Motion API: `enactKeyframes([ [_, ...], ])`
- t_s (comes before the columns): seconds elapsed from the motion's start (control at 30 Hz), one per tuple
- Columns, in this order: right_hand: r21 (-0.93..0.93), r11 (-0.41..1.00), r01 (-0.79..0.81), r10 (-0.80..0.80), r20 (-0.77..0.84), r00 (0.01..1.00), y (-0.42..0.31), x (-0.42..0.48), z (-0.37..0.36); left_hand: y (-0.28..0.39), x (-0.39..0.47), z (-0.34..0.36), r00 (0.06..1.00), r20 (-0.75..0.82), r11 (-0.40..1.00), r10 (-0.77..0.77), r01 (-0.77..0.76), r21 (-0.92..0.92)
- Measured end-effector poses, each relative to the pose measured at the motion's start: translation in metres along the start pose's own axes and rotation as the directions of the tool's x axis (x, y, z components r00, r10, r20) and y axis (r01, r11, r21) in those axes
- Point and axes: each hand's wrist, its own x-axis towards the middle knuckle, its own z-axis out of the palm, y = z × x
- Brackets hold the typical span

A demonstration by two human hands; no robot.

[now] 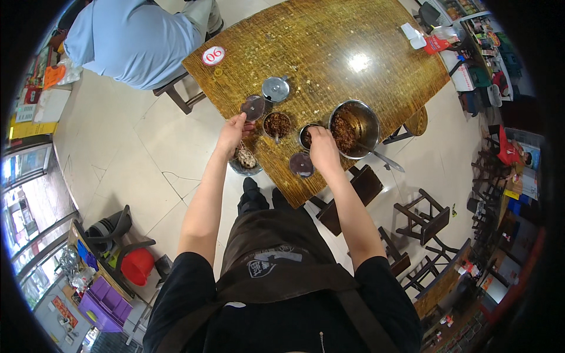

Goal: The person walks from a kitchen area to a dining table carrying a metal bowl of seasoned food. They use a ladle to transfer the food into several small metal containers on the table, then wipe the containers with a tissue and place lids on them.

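My left hand [235, 133] pinches the edge of a dark round lid [253, 108] at the table's near left edge. Beside it stands a small jar filled with reddish-brown chopped food [277, 125], a spoon handle or jar handle at its near side. My right hand [322, 144] reaches with its fingers at the mouth of a second small jar [305, 137]; whether they hold anything is hidden. Just right of that hand is a large steel pot [367, 115] with the same food and a ladle [389, 162]. Another dark lid [301, 164] lies near the table's corner.
A steel lidded jar [276, 89] stands farther back on the wooden table [309, 48]. Below its left edge is a bag-lined bin [246, 161]. A seated person in light blue [132, 44] is at the left. Dark wooden stools [353, 198] stand at the right.
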Motion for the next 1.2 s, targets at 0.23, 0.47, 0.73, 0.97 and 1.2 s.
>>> enactKeyframes([
  [0.23,-0.294,0.952,-0.083,0.089,0.006,0.996,0.000,-0.013,0.021,0.005,-0.004,-0.017,0.995,-0.080,0.992,0.052,-0.042,0.118],
  [0.47,-0.195,0.981,0.005,-0.018,-0.067,0.998,-0.004,-0.010,0.025,-0.038,-0.081,0.046,0.954,-0.103,0.955,-0.283,0.270,-0.121],
  [0.73,-0.097,0.994,-0.053,0.044,-0.089,0.995,-0.010,-0.004,0.014,-0.025,-0.052,0.060,0.924,-0.311,0.741,0.223,0.047,0.670],
  [0.97,-0.155,0.987,-0.032,0.032,0.003,0.999,0.006,-0.025,-0.003,0.013,-0.058,0.035,0.960,0.032,0.302,0.277,-0.118,0.946],
  [1.2,-0.280,0.960,-0.003,0.035,0.111,0.993,0.016,-0.010,0.012,0.048,-0.053,0.040,0.993,-0.063,0.390,0.095,0.022,0.921],
])
